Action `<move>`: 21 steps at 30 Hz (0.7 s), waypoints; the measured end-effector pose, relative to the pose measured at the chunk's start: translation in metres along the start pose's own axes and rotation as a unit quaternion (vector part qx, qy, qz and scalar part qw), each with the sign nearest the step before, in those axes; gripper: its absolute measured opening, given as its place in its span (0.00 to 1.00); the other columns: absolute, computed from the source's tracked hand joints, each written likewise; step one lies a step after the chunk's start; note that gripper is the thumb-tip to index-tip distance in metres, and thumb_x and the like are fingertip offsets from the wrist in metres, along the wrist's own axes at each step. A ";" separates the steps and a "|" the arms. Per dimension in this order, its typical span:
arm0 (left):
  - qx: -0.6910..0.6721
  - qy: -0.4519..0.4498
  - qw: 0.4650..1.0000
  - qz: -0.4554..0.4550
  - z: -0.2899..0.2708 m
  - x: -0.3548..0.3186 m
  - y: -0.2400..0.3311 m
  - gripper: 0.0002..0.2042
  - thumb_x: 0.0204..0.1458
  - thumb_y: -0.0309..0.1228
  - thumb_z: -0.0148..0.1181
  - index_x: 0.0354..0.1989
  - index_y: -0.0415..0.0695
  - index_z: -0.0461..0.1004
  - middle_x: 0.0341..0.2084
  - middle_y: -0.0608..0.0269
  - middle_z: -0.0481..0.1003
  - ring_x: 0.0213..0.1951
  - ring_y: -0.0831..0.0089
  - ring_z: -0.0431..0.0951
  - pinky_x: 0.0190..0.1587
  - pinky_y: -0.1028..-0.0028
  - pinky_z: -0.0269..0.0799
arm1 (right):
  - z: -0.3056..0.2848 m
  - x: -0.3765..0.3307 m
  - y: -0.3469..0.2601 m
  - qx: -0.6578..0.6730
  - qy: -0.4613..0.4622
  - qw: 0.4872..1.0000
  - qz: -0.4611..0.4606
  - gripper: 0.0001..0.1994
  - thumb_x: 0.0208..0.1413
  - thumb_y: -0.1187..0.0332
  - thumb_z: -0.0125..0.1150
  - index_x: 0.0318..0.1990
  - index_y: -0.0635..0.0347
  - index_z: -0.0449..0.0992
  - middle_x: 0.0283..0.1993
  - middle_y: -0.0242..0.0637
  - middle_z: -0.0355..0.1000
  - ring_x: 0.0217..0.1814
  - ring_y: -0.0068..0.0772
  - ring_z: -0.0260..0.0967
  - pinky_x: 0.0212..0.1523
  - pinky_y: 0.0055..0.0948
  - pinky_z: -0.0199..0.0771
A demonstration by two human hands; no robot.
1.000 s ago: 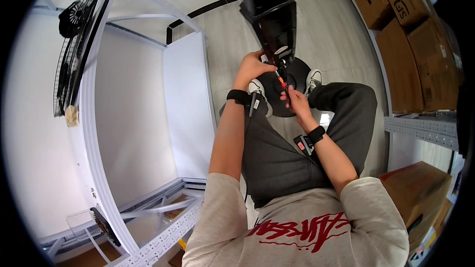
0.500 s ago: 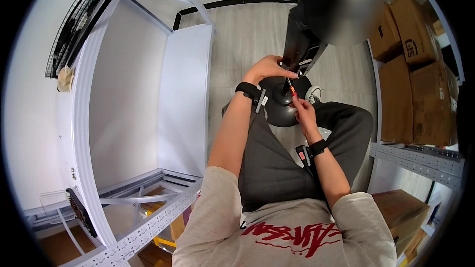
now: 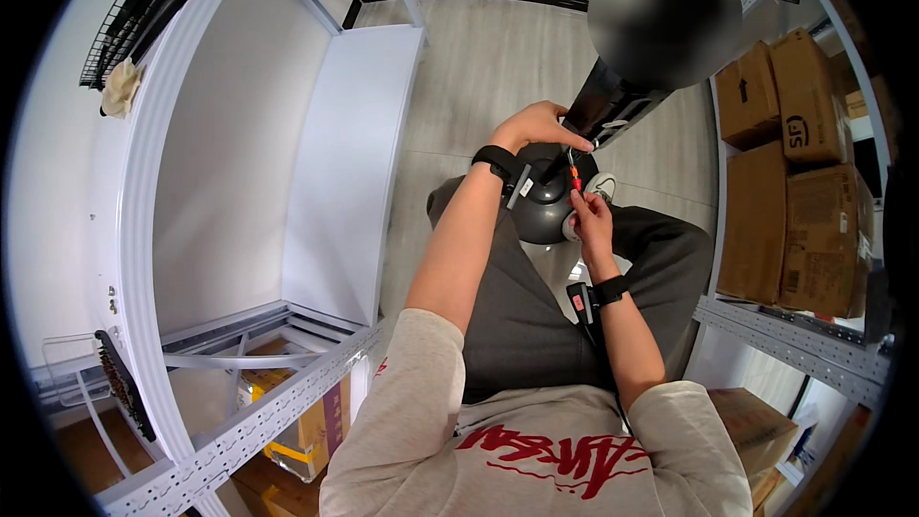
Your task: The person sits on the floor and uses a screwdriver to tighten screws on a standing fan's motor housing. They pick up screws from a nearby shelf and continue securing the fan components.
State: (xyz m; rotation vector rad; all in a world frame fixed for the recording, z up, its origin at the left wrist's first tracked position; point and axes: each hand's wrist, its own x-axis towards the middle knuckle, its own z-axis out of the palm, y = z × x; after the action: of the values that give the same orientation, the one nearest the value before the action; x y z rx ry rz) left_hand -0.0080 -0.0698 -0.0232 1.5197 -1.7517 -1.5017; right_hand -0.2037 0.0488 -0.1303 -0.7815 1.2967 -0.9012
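Note:
A black column-shaped device (image 3: 613,107) leans up and away from me, its lower end above a round, domed black base (image 3: 544,221). My left hand (image 3: 538,126) is closed round the column's lower end, its thumb across the near side and some fingers hidden behind. From below, my right hand (image 3: 593,218) pinches the red and orange handle of a screwdriver (image 3: 575,175). The screwdriver's tip points up at the column's lower end, right by my left thumb; whether it sits in a screw is too small to tell.
A white shelf rack (image 3: 349,172) stands at the left. On the right, cardboard boxes (image 3: 756,220) fill another metal rack (image 3: 795,345). A large blurred dark round shape (image 3: 665,14) covers the column's upper part. My shoe (image 3: 601,186) is beside the base.
The view has shifted slightly, and the column now leans further right. Both hands keep their holds, with the screwdriver still at the column's lower end.

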 end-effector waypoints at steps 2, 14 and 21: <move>-0.006 0.012 1.000 0.003 0.001 0.000 -0.005 0.46 0.31 0.52 0.76 0.58 0.32 0.70 0.53 0.39 0.72 0.56 0.53 0.72 0.59 0.68 0.64 | 0.002 -0.005 -0.011 0.010 -0.013 0.999 0.031 0.19 0.65 0.50 0.52 0.35 0.58 0.76 0.30 0.27 0.75 0.20 0.11 0.62 0.18 0.15 0.51; -0.033 0.028 0.999 -0.007 0.008 0.003 -0.008 0.41 0.32 0.49 0.76 0.56 0.36 0.73 0.36 0.57 0.73 0.38 0.70 0.71 0.41 0.74 0.65 | -0.004 0.004 -0.001 -0.035 -0.006 0.999 0.008 0.20 0.62 0.49 0.56 0.38 0.59 0.74 0.33 0.28 0.75 0.20 0.13 0.61 0.18 0.15 0.52; -0.051 0.029 0.998 -0.018 0.011 0.003 -0.006 0.40 0.34 0.49 0.76 0.58 0.41 0.73 0.25 0.71 0.68 0.24 0.82 0.63 0.25 0.78 0.56 | 0.007 0.001 -0.003 -0.019 0.013 1.000 0.003 0.19 0.60 0.50 0.61 0.40 0.59 0.73 0.34 0.29 0.75 0.20 0.14 0.63 0.19 0.15 0.55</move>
State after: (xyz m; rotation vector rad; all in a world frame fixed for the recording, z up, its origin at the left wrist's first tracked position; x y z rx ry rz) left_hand -0.0150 -0.0659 -0.0336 1.5351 -1.5972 -1.5238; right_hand -0.1969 0.0468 -0.1270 -0.7965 1.3406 -0.8861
